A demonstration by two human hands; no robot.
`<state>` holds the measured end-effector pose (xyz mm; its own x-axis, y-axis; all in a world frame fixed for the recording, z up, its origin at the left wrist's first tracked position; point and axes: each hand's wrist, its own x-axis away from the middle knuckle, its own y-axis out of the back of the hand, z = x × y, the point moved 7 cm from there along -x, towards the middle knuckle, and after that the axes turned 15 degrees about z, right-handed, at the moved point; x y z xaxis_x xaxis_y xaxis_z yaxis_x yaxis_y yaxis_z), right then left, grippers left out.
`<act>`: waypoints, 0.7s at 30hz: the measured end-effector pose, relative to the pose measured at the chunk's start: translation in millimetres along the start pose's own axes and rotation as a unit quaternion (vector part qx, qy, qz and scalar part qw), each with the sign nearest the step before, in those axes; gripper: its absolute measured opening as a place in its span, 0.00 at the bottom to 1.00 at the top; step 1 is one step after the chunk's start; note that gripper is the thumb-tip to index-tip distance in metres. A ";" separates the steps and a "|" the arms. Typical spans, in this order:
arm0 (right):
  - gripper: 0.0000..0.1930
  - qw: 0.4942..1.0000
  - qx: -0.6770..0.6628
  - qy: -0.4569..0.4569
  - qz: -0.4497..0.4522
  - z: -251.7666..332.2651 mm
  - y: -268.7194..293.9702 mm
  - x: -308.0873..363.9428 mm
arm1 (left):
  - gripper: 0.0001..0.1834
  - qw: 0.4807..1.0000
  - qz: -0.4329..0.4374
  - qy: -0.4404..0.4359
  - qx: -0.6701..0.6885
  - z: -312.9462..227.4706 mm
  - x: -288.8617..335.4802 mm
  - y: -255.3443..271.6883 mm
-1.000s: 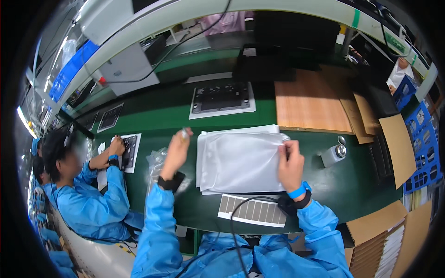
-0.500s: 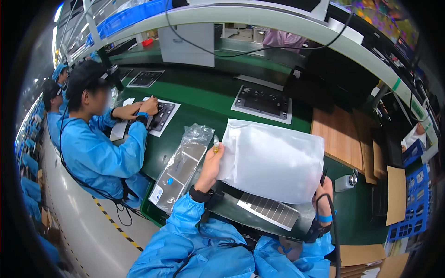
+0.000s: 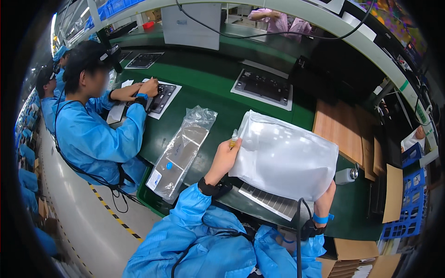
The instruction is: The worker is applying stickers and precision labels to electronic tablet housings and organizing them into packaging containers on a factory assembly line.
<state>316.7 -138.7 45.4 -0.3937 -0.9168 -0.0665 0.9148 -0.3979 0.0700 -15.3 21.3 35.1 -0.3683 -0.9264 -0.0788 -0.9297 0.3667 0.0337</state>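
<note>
A translucent white sleeve, flat and glossy, is held up between my two hands above the table edge. My left hand pinches its left side, and a small yellow piece with a clear end sticks up from the same fingers. At the lower right corner, my right hand grips the sleeve, its fingers partly hidden behind it. Beneath the sleeve lies a sheet of grey strips, partly covered. To the left of my left hand rests a clear plastic bag with grey panels inside.
A white bottle stands right of the sleeve. Black panels on white sheets lie farther back on the green table. Wooden boards and a blue crate are at right. At left, a co-worker handles another panel.
The sleeve has shifted right and tilted, its right side lower, with both hands still on it. The view has turned slightly. The co-worker's hands stay at their panel.
</note>
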 end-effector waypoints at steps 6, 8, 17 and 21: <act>0.09 0.990 0.007 0.034 -0.140 25.6 112.2 35.1 | 0.06 0.939 -0.099 0.002 -0.329 -7.5 2.1 67.0; 0.12 0.982 -0.026 0.026 -0.185 36.9 168.7 62.4 | 0.06 0.920 -0.104 -0.001 -0.377 -6.9 2.3 78.1; 0.13 0.991 0.078 0.075 -0.084 70.9 82.6 -8.2 | 0.11 0.948 0.031 0.005 -0.317 15.0 -54.2 2.9; 0.12 0.998 0.046 0.009 0.048 -19.4 -6.9 -62.8 | 0.13 0.967 0.041 0.052 -0.246 24.2 -54.3 1.0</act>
<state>336.8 -77.7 29.7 -0.3014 -0.9507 -0.0725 0.9360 -0.3095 0.1678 3.7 74.0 15.3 -0.4147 -0.9089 0.0434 -0.7747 0.3777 0.5070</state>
